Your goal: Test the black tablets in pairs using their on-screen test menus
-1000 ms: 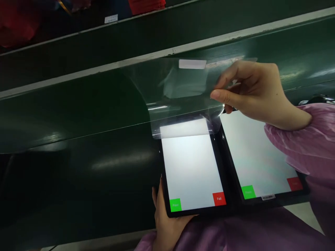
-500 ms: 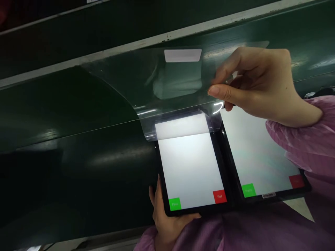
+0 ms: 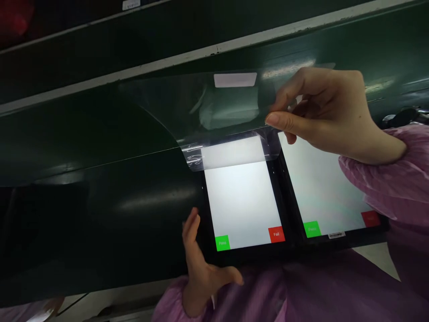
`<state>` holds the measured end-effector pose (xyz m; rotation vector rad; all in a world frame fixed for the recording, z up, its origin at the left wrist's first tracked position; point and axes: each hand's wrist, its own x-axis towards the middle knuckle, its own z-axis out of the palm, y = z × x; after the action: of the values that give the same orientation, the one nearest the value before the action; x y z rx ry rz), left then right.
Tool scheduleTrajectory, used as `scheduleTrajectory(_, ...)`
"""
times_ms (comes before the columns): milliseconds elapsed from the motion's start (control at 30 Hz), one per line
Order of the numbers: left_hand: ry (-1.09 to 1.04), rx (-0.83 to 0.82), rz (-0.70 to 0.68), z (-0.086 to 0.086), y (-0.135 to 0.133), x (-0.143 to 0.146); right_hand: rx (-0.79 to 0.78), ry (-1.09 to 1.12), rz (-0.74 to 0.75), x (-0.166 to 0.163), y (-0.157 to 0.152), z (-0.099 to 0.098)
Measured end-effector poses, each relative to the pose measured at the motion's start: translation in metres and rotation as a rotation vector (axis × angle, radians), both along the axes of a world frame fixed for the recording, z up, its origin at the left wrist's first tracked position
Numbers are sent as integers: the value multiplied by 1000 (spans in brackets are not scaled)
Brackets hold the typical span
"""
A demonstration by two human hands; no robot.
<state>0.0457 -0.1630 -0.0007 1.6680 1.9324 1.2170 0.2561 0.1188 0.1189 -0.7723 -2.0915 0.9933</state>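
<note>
Two tablets lie side by side on a dark green conveyor belt, both lit white with a green Pass and a red Fail button. My right hand (image 3: 321,112) pinches a clear protective film (image 3: 214,107) and holds it lifted off the left tablet (image 3: 243,197); the film still clings along the tablet's top edge. A white tab (image 3: 235,79) sits near the film's far edge. My left hand (image 3: 199,264) rests at the left tablet's lower left corner, fingers apart, thumb along the bottom edge. The right tablet (image 3: 331,188) lies under my right wrist.
The green belt (image 3: 83,205) runs left to right, with a pale metal rail (image 3: 167,62) along its far side and a light edge near me. My pink sleeves (image 3: 395,179) cover the lower right. Something red (image 3: 15,20) sits at the far upper left.
My left hand has loosened from gripping the tablet's lower left corner and its fingers have spread. The right hand has stayed up with the film, and the peel line has shifted slightly toward the tablet's top.
</note>
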Motion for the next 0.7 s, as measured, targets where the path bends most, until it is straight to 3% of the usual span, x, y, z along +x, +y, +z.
scheduleTrajectory(100, 293, 100, -245, 28, 24, -8, 2, 17, 5, 2, -7, 5)
scheduleTrajectory(200, 488, 116, -457, 47, 49, 2, -22, 20, -24, 3, -17, 12)
scheduleTrajectory(267, 513, 73, -469, 53, 60, 9, -34, 31, -38, 5, -23, 18)
scheduleTrajectory(367, 435, -65, -314, 53, 63, 0, -31, 57, -21, 8, -28, 26)
scheduleTrajectory(467, 191, -167, -100, 49, 47, -24, -24, 62, 4, 11, -30, 30)
scheduleTrajectory(533, -134, -198, -11, 44, 30, -31, -36, 65, 5, 14, -32, 28)
scheduleTrajectory(633, -748, -213, 69, 36, 6, -17, -77, 75, 16, 15, -37, 20)
scheduleTrajectory(700, -1016, -224, 119, 31, -4, 2, -94, 76, 20, 15, -41, 12)
